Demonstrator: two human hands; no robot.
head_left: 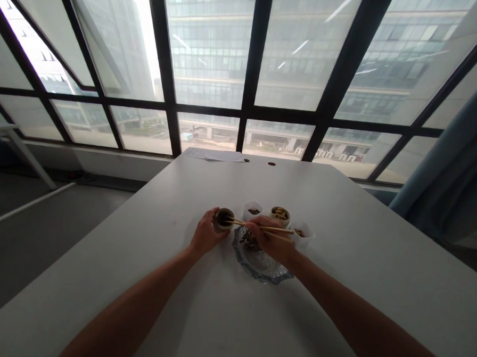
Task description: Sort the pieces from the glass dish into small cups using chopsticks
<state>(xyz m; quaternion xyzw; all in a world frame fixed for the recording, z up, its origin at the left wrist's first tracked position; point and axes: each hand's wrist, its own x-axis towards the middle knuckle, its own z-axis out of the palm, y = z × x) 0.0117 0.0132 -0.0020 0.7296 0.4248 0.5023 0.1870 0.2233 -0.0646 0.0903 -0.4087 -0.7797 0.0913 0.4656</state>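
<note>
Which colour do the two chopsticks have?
The chopsticks are light yellowish-brown, best seen in the head view.

The left hand is bare, with a slim left wrist just behind it and a bare left forearm broadening away from there. The right hand is bare too; behind it, the uncovered right forearm widens likewise.

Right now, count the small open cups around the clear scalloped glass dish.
4: a round dark-mouthed cup in the left hand, a white angular cup to its right, a round tan-rimmed cup farther right, and a white translucent cup rightmost. The right hand could hide more.
</note>
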